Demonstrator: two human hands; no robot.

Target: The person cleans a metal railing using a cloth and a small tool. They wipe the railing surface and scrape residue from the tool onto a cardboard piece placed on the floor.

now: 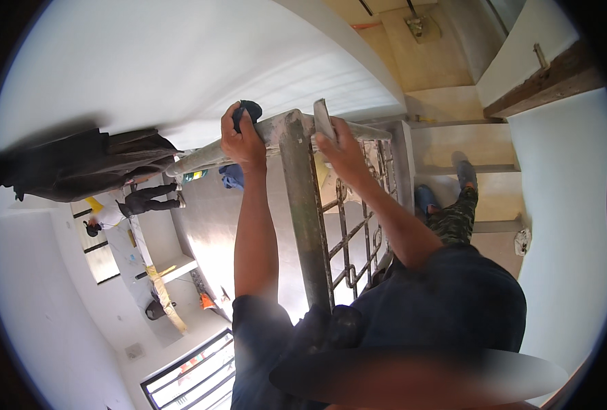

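Observation:
A worn grey metal railing with a thick post and handrail stands in front of me. My left hand is closed around a small black rounded object, at the handrail left of the post top. I cannot make out what kind of object it is. On the other side of the post, my right hand grips a flat grey strip, its upper end sticking up past the fingers. Whether the strip touches the rail is unclear. Below the right forearm, the railing's chain-like bars show patchy, rusty paint.
Dark clothing hangs over the handrail's far left end. Stair steps run along the right, with my shoes on them. Another person is on the lower level at left. A wooden beam juts out at upper right.

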